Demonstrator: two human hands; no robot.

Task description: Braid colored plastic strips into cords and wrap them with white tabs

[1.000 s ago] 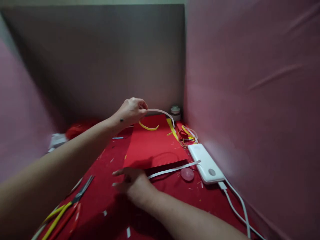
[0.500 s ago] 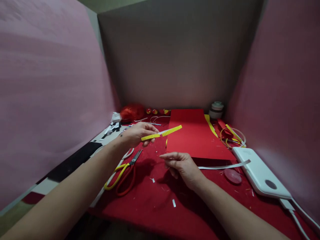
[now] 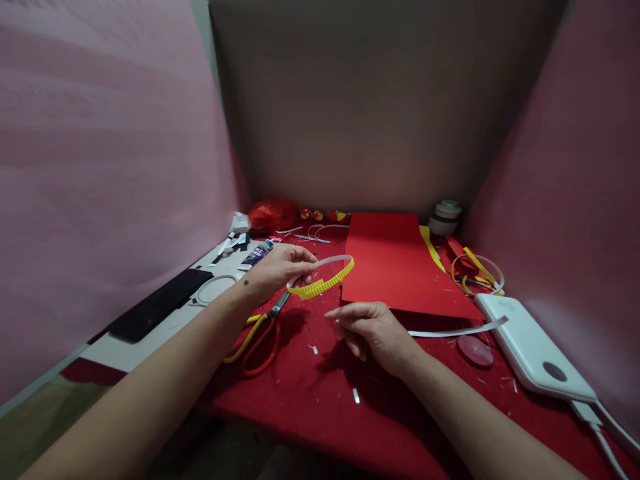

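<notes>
My left hand pinches a yellow crimped strip with a white inner side, bent round into a loop above the red cloth. To the right and lower, my right hand hovers with thumb and fingertips drawn together; whatever may be between them is too small to make out. Scissors with yellow and red handles lie below my left hand. A white strip lies to the right of my right hand, beside the red sheet.
A white power bank with a cable lies at the right, near a round pink disc. A black phone-like slab and a glue tube lie at the left. A lidded jar stands behind.
The yellow strip was nearly straight and now curves into a loop in my left hand. The view has shifted a little left; my right hand keeps much the same pose.
</notes>
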